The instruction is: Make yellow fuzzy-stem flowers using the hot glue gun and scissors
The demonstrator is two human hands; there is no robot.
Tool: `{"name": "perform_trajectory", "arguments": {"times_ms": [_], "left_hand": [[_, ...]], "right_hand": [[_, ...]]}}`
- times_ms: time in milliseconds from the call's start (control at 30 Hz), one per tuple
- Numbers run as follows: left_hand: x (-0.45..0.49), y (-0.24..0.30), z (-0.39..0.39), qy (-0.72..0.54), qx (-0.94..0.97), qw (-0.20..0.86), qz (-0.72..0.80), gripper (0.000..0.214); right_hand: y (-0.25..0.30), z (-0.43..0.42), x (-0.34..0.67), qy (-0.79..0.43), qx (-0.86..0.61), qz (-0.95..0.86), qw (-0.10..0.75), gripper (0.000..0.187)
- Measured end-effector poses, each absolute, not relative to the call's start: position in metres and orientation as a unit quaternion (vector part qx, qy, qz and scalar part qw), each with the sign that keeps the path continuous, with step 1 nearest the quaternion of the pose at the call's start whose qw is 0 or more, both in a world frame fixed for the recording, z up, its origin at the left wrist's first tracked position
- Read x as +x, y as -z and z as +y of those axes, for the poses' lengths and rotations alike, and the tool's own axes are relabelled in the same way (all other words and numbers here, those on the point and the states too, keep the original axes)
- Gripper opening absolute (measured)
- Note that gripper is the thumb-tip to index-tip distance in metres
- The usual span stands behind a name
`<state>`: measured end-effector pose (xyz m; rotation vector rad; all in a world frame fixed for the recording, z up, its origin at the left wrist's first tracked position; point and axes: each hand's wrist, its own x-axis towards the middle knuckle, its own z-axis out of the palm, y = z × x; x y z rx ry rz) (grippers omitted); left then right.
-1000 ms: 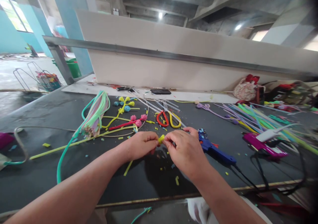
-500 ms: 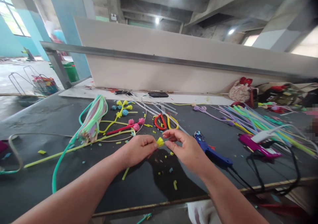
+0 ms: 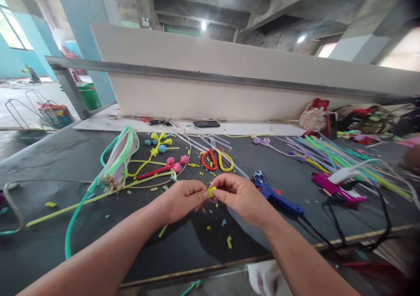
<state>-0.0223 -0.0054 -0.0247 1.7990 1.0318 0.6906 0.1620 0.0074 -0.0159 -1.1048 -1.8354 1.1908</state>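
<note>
My left hand (image 3: pixel 179 200) and my right hand (image 3: pixel 238 195) meet above the dark table (image 3: pixel 49 156), and both pinch a small yellow piece (image 3: pixel 211 191) between their fingertips. The fingers of both hands are curled closed around it. A blue glue gun (image 3: pixel 275 195) lies just right of my right hand. Scissors with one red and one yellow handle (image 3: pixel 216 160) rest beyond my hands.
A bundle of pastel tubes (image 3: pixel 120 158) lies at the left with a green tube (image 3: pixel 74 219) trailing off it. Yellow, blue and pink flower stems (image 3: pixel 164 154) lie behind. Coloured tubes (image 3: pixel 331 156) and a magenta glue gun (image 3: pixel 337 189) lie at the right. Small cut bits litter the table.
Half a second ago my right fingers were spread off the yellow piece; now they have closed on it again beside my left fingertips. The view has shifted slightly.
</note>
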Motion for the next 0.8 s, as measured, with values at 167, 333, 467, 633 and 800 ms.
{"name": "perform_trajectory", "arguments": {"times_ms": [167, 333, 467, 633, 800], "left_hand": [[-0.022, 0.025, -0.006, -0.273, 0.713, 0.491, 0.42, 0.04], [-0.023, 0.024, -0.005, -0.274, 0.699, 0.518, 0.411, 0.041], [-0.025, 0.024, -0.005, -0.276, 0.692, 0.543, 0.388, 0.039], [-0.028, 0.026, -0.005, -0.295, 0.662, 0.592, 0.353, 0.04], [-0.029, 0.029, -0.004, -0.31, 0.641, 0.635, 0.301, 0.038]], "right_hand": [[0.017, 0.004, 0.159, -0.455, -0.441, -0.694, 0.343, 0.003], [0.011, 0.002, 0.156, -0.503, -0.422, -0.662, 0.363, 0.017], [0.007, -0.003, 0.154, -0.527, -0.412, -0.659, 0.344, 0.031], [0.009, -0.011, 0.149, -0.452, -0.398, -0.697, 0.389, 0.014], [0.003, -0.021, 0.144, -0.321, -0.409, -0.75, 0.408, 0.011]]}}
